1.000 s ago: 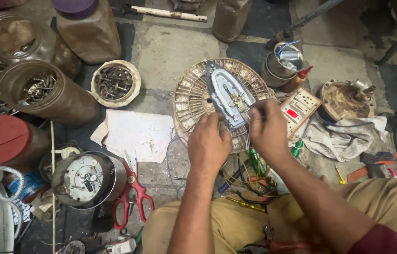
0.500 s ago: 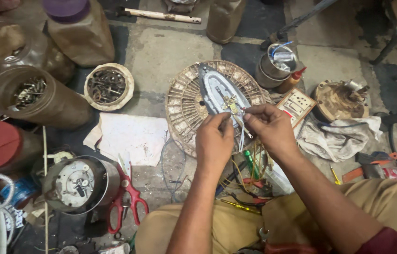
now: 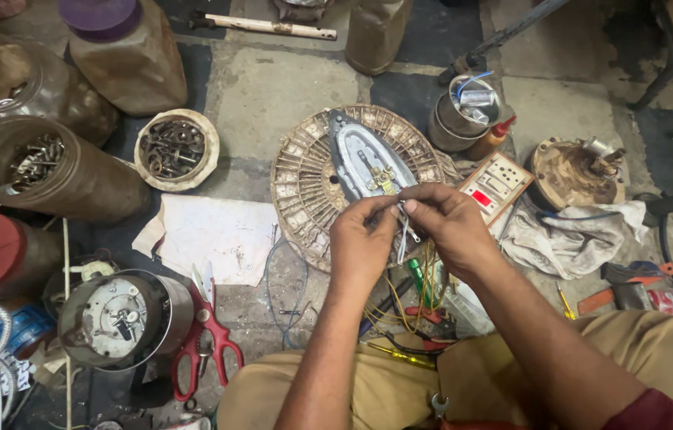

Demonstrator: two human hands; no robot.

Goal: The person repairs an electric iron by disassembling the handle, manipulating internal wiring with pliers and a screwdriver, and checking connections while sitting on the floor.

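Wire ends (image 3: 405, 227) are pinched between the fingertips of the left hand (image 3: 362, 239) and the right hand (image 3: 446, 227), just over the grey iron soleplate (image 3: 364, 163), which lies on a round slotted disc (image 3: 305, 187). The soleplate's long axis runs from eleven o'clock, where its tip points, to five o'clock. Around it are seen a white paper sheet (image 3: 213, 235) at nine o'clock, a switch board (image 3: 496, 185) at three, red scissors (image 3: 205, 338) at seven.

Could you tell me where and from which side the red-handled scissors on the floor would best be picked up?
Probably by the red handle loops of the scissors, coming straight down from above. They lie flat on the floor, loops toward the person, blades pointing away toward the paper sheet, with the metal motor housing close on their left.
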